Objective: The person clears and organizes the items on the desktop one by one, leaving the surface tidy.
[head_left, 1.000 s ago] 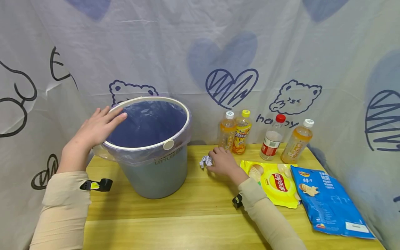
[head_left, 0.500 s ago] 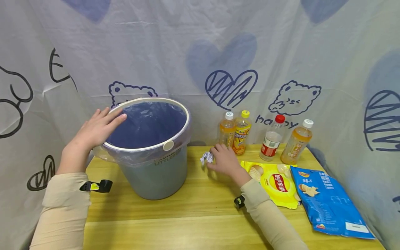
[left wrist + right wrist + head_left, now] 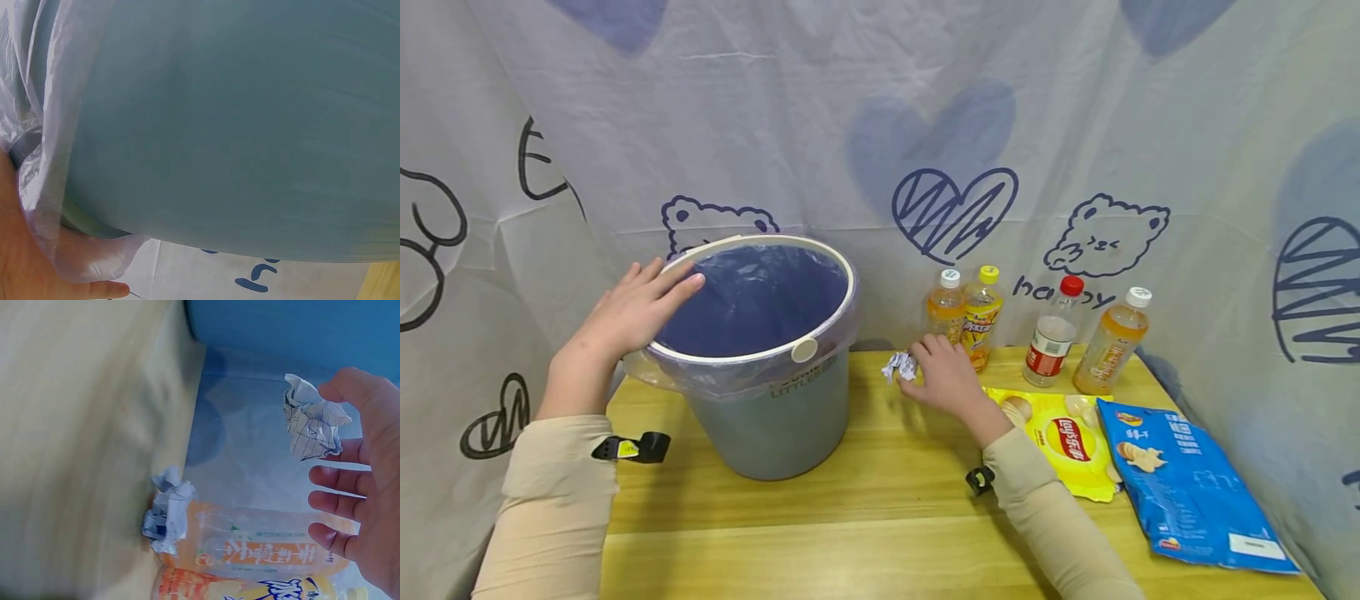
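My right hand point(image 3: 946, 379) pinches a crumpled paper ball point(image 3: 312, 422) between thumb and index finger, slightly above the table. The other fingers of that hand are loosely bent around nothing. A second crumpled paper ball point(image 3: 170, 512) lies on the table beside an orange drink bottle point(image 3: 269, 547) in the right wrist view; the hand hides it in the head view. My left hand point(image 3: 628, 312) rests with extended fingers on the left rim of a grey-blue trash bin point(image 3: 767, 433), which has a clear plastic liner point(image 3: 94, 262) folded over its edge.
At the back stand a yellow-capped bottle point(image 3: 981, 321), a red-capped bottle point(image 3: 1051, 337) and a white-capped bottle point(image 3: 1112, 346). A yellow chip bag point(image 3: 1071, 442) and a blue chip bag point(image 3: 1195, 483) lie at right. A printed curtain point(image 3: 820, 108) hangs behind the table point(image 3: 850, 533).
My right hand has risen slightly from the table with the paper ball and shifted a little away from me and right. My left hand stays on the bin's rim.
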Motion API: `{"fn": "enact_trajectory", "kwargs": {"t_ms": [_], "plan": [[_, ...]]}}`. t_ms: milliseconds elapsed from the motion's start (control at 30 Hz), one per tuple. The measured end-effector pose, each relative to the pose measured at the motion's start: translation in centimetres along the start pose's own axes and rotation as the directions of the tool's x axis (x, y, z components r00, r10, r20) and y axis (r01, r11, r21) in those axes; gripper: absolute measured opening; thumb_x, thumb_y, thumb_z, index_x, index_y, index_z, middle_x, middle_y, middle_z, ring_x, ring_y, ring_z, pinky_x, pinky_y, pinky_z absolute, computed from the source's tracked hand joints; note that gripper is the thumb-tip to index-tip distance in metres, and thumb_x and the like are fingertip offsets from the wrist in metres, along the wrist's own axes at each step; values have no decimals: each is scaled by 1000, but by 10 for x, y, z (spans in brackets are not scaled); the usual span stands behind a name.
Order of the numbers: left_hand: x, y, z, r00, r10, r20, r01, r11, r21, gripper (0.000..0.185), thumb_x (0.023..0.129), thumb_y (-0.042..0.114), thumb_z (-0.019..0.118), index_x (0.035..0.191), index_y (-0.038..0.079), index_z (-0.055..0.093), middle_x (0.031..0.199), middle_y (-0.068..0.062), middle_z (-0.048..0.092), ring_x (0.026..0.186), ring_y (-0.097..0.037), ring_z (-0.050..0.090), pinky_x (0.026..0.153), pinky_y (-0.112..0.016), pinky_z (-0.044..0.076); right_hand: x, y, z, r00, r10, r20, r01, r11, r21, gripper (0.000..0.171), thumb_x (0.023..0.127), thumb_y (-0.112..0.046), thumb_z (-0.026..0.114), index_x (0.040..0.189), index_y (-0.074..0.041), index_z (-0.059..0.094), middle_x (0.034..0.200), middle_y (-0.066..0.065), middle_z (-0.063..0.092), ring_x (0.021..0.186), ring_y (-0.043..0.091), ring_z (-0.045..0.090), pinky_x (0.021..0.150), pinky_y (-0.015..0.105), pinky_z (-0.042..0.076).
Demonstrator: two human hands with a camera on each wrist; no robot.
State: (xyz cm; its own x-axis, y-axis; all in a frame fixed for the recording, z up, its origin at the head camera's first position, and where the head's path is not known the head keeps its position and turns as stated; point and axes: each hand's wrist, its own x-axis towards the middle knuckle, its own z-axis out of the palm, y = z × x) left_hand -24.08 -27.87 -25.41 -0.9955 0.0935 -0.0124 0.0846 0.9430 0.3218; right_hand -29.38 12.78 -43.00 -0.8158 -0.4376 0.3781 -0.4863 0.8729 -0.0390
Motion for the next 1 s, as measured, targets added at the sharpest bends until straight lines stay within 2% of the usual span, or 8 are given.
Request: {"fn": "enact_trajectory", "kwargs": {"t_ms": [467,1000], "plan": [[1,-1,0,1000,-2,-7,2,1000,-8,80,95,72,11,158,22,6,161,-28,-3,146,-52,-12,110,-76,-3,1,3,-25,997,-13,-79,14,1000,1,48,84,-49,65,112,-10,61,109,8,58,100,28,55,75,43,47],[-2,0,-1,1000,-31,-2,31,999,12,83,92,76,11,158,25,4,162,-25,-4,146,-51,-13,109,-77,-5,9,4,-51,988,-49,-144,47,999,-15,49,85,-49,64,113,-9,61,108,9,58,101,28,56,78,43,51]]}}
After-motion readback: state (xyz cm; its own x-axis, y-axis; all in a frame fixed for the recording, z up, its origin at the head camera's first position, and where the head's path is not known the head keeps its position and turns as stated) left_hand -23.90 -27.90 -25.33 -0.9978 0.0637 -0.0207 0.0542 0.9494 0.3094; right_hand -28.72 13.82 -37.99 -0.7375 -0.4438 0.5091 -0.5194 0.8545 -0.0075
